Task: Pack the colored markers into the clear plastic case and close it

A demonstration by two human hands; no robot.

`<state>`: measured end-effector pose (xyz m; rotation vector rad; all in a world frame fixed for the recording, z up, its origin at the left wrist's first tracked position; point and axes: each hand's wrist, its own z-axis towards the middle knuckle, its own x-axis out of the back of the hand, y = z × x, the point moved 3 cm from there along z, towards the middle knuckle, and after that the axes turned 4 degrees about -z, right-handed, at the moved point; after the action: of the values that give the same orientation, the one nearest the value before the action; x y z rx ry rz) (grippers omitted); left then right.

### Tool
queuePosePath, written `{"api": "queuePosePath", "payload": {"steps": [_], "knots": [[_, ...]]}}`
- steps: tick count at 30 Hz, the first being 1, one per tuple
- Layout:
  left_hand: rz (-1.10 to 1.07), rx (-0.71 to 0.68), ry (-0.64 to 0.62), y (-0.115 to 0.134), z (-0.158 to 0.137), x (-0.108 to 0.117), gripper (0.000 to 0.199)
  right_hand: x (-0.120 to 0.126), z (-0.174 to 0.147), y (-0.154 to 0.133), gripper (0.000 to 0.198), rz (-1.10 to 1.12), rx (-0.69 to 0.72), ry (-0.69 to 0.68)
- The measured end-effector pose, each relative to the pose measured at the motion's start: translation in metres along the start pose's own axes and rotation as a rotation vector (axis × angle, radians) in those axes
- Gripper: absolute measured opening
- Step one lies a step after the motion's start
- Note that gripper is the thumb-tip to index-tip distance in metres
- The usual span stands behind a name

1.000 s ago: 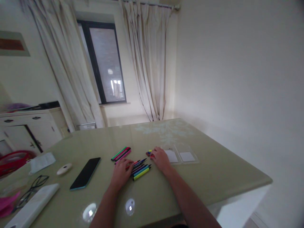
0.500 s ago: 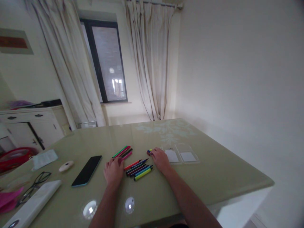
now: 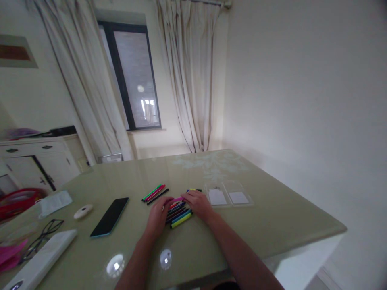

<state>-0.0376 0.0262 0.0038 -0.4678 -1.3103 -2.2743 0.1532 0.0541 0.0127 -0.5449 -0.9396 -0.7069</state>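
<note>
A pink marker [image 3: 177, 199] spans the gap between my two hands above a row of markers. Its left end is pinched by my left hand [image 3: 157, 214], and its right end is in the fingers of my right hand [image 3: 198, 204]. Below it, several dark, blue and orange markers lie side by side, with a yellow-green marker [image 3: 181, 220] nearest me. Partly hidden behind my right hand are a few more markers, one with a yellow part [image 3: 192, 189]. Farther left, a small group includes a green marker [image 3: 151, 192], a red one and a black marker [image 3: 157, 196].
An opened clear plastic case [image 3: 228, 204] with white inserts lies right of my right hand. On the left are a black phone [image 3: 109, 217], a white oval object [image 3: 83, 211], glasses [image 3: 45, 237], a long white device [image 3: 42, 259] and a pale-blue face mask [image 3: 56, 202].
My left hand has moved right, carrying the pink marker from the left group to over the middle row. My right hand has shifted slightly left and now meets the marker's other end.
</note>
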Motion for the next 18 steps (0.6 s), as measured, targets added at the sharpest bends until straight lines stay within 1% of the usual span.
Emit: {"api": "queuePosePath", "payload": {"steps": [3, 5, 7, 8, 9, 10, 11, 13, 16, 18], "knots": [[-0.032, 0.003, -0.008, -0.001, 0.002, 0.004, 0.038, 0.002, 0.000, 0.006, 0.020, 0.001, 0.029, 0.012], [-0.013, 0.049, 0.047, -0.008, 0.004, 0.015, 0.044, 0.009, -0.002, 0.017, 0.022, 0.021, -0.013, 0.057], [0.036, 0.141, 0.170, -0.020, 0.004, 0.030, 0.049, 0.021, -0.006, 0.034, 0.026, 0.046, -0.138, 0.169], [0.057, 0.179, 0.241, -0.025, 0.004, 0.036, 0.050, 0.027, -0.009, 0.043, 0.027, 0.060, -0.224, 0.250], [0.063, 0.193, 0.290, -0.030, 0.003, 0.041, 0.049, 0.033, -0.012, 0.051, 0.029, 0.069, -0.295, 0.322], [0.060, 0.191, 0.306, -0.033, 0.003, 0.043, 0.046, 0.036, -0.015, 0.056, 0.029, 0.076, -0.343, 0.369], [0.058, 0.177, 0.295, -0.035, 0.003, 0.042, 0.043, 0.038, -0.016, 0.059, 0.030, 0.082, -0.375, 0.398], [0.090, 0.145, 0.201, -0.037, 0.003, 0.033, 0.037, 0.035, -0.016, 0.056, 0.028, 0.094, -0.396, 0.400], [0.217, 0.145, 0.035, -0.038, 0.002, 0.015, 0.030, 0.024, -0.011, 0.043, 0.024, 0.106, -0.385, 0.317], [0.269, 0.155, -0.017, -0.037, 0.000, 0.010, 0.028, 0.016, -0.007, 0.037, 0.023, 0.095, -0.375, 0.238]]}}
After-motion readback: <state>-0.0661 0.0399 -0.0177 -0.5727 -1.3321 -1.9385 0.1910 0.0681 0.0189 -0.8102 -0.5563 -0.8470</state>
